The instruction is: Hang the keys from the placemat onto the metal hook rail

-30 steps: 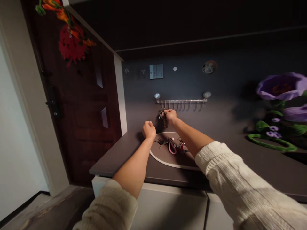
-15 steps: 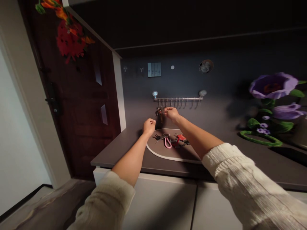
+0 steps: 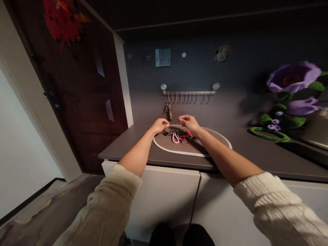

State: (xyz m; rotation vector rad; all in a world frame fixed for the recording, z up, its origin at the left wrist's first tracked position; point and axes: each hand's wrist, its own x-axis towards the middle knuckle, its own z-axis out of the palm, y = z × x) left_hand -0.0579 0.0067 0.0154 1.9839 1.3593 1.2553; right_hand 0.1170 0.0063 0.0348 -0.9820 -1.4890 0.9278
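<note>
A key bunch with a dark, patterned fob (image 3: 169,112) hangs from the leftmost part of the clear hook rail (image 3: 189,93). Below and left of that fob is my left hand (image 3: 159,125), fingers loosely bent and a little apart, with nothing visible in them. It is over the left edge of an oval mat with a white rim (image 3: 176,153). My right hand (image 3: 190,123) hovers above the mat, fingers loosely curled and apart, also with nothing visible in it. Between and below the hands lie keys with a pink loop strap (image 3: 175,138) and a red key holder (image 3: 188,133).
Purple artificial flowers (image 3: 293,78) with a green ring base (image 3: 269,135) stand on the right of the dark counter (image 3: 120,145). A switch panel (image 3: 163,57) is on the back wall. At left is a dark red door (image 3: 89,102); white cabinet doors (image 3: 169,191) are below.
The view has tilted downward. Both hands have come down from beside the hanging key bunch toward the mat. The key bunch still hangs on the rail.
</note>
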